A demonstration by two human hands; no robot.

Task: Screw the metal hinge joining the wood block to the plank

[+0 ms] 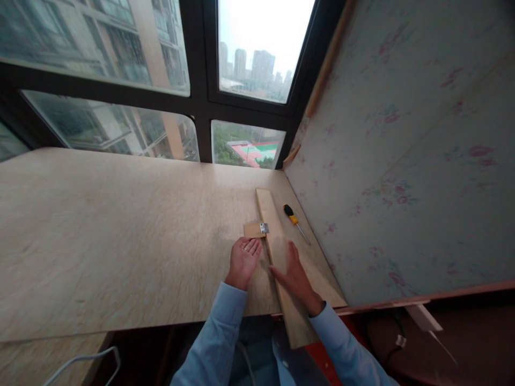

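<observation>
My left hand is turned palm up just left of a long wooden board, its fingers together and slightly cupped. A small shiny spot shows at its fingers; I cannot tell whether it is a ring or a small metal part. My right hand lies over the board, thumb and fingers apart around its width. A metal hinge sits at the board's left edge, bridging to a short wooden piece just beyond my left fingertips. To the right of the board lies a screwdriver with a black and yellow handle.
The pale marbled counter stretches left beneath dark-framed windows. A wall with flowered paper closes off the right side. The board's near end juts past the counter's front edge. A grey cable hangs at the lower left.
</observation>
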